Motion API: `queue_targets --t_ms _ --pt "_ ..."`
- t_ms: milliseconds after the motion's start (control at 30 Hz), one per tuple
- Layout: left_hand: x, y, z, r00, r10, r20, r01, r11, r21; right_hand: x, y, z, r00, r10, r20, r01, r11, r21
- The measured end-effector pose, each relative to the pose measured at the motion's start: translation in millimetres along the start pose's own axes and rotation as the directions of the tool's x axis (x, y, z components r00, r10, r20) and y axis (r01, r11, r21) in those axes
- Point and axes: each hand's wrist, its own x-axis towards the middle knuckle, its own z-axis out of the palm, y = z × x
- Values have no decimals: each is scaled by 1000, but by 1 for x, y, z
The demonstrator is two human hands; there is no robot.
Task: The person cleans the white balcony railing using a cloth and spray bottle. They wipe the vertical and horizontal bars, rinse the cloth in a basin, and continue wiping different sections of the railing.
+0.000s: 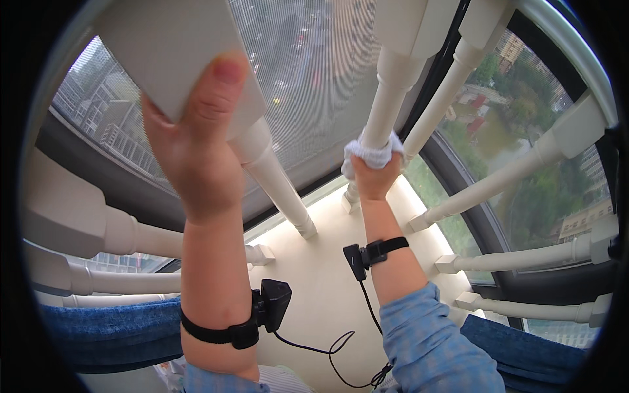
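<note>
My left hand (204, 142) is wrapped around the square upper block of a white baluster (174, 54), its thumb lying across the near face. The fingers are mostly hidden behind the block. Lower down, my right hand (377, 177) grips a white cloth (378, 153) that is bunched around the round shaft of another white baluster (388, 108). Part of that shaft is covered by the cloth and hand. Both forearms reach forward, each with a black strap and a small black device (275, 304) on it.
More white balusters (496, 194) ring a cream sill (324, 275) on both sides. Behind them are window panes, one with a fine mesh screen (309, 88), and dark frames. Blue fabric (113, 334) hangs at both sides. A black cable (339, 363) trails between my arms.
</note>
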Motion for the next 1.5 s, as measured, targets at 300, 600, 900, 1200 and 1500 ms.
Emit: queue_targets --t_ms 300,600,900,1200,1500 --pt "-1 -5 -4 1000 6 -7 -4 973 232 -78 91 -41 826 538 168 -415 783 -464" --pt "2 -15 -27 999 31 -39 -16 944 330 -39 111 -50 667 467 580 -496 860 -122" --pt "3 -24 -25 994 85 -75 -55 940 337 -70 99 -39 857 427 288 -329 884 -331" --pt "8 -27 -33 993 116 -22 -106 956 275 16 120 -73 173 631 756 -741 589 -322" --pt "7 -26 -28 985 150 -88 -116 943 313 -89 94 -43 698 639 324 -715 649 260"
